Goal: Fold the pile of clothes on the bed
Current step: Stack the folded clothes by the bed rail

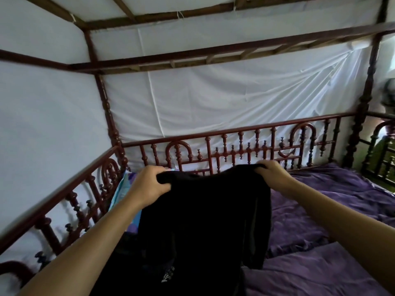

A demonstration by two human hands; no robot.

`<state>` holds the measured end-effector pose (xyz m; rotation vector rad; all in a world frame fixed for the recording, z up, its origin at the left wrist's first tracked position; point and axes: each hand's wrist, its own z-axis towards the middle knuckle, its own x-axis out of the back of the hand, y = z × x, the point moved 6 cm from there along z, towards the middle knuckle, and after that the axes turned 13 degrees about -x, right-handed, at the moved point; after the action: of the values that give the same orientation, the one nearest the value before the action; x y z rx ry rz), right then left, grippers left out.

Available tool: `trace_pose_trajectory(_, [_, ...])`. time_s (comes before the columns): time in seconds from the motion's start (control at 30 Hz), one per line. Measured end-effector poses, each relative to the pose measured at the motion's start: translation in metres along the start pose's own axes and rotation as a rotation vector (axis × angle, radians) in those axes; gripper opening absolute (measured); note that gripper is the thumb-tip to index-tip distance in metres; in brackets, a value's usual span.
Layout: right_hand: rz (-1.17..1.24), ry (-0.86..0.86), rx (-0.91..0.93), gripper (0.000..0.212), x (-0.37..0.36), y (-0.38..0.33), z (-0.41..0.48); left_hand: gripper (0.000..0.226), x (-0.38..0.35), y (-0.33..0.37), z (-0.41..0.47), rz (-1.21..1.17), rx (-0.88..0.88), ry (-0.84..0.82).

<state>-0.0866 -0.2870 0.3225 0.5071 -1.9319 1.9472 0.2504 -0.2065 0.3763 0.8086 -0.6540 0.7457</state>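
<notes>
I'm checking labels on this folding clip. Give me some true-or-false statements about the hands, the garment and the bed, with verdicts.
1. The left hand and the right hand both grip the black garment by its top edge. True.
2. The black garment lies spread flat on the bed. False: it hangs from the two hands.
3. The bedsheet is purple. True.
4. The railing is white. False: it is dark red, and the cloth behind it is white.

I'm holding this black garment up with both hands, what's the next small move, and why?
Probably lower it flat onto the purple bedding: the left hand and right hand grip the black garment by its top edge, and it hangs unfolded.
</notes>
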Motion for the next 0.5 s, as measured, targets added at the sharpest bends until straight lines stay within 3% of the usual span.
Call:
trace_pose_trajectory(0.13, [0.024,0.059,0.207,0.016,0.014,-0.047,-0.011,0.007,0.046,-0.029,-0.001,0.243,0.098,0.193])
trace_pose_trajectory(0.23, [-0.140,-0.106,0.300,0.021,0.008,-0.071,-0.025,0.012,0.071,-0.042,0.000,0.285,0.147,0.322])
trace_pose_trajectory(0.33, [-0.343,-0.312,0.248,0.016,-0.001,-0.070,-0.033,0.018,0.080,-0.047,0.010,0.276,0.138,0.402])
trace_pose_trajectory(0.5, [-0.648,-0.281,0.087,0.028,-0.003,-0.021,-0.040,0.024,0.039,-0.056,0.034,0.331,0.097,0.293])
